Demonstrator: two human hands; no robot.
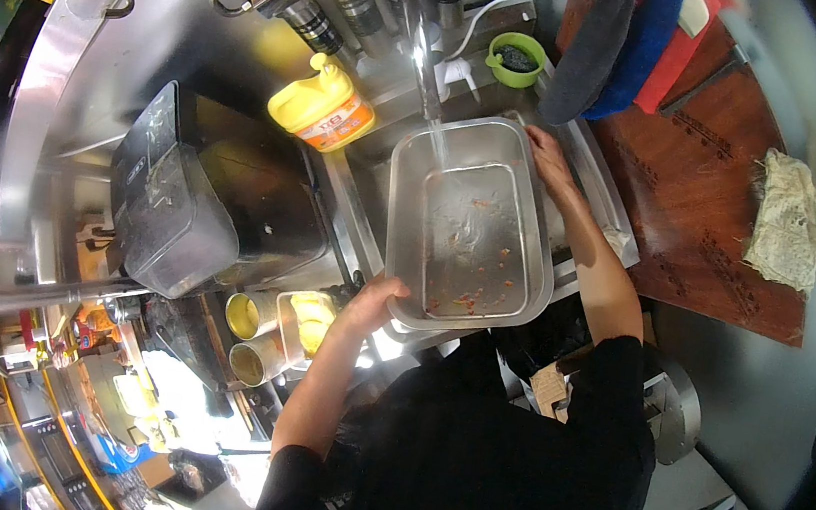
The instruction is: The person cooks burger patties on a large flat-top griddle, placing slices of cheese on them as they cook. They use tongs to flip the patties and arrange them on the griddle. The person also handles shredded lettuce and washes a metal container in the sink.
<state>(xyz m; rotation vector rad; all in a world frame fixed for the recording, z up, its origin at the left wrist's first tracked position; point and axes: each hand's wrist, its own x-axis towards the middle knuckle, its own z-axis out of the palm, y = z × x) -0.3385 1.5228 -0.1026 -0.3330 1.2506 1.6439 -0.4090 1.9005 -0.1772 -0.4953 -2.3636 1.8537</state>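
Observation:
A rectangular stainless steel tray [481,210] is held over a sink [557,234], one hand at each side. My left hand [372,304] grips its near left corner, with the thumb over the rim. My right hand [546,154] holds the far right side; its fingers are partly hidden by the tray. Water [438,141] runs from a metal faucet [422,60] into the tray at its far end. Small reddish-orange food bits [469,301] lie on the wet bottom, mostly towards the near side.
A yellow jug [325,109] stands beyond the sink's left edge, near a black bin with a clear lid [179,214]. A green bowl [517,60] holds a dark scouring pad. Gloves or cloths [646,55] hang above a brown board [712,237]; a rag [793,220] lies at right.

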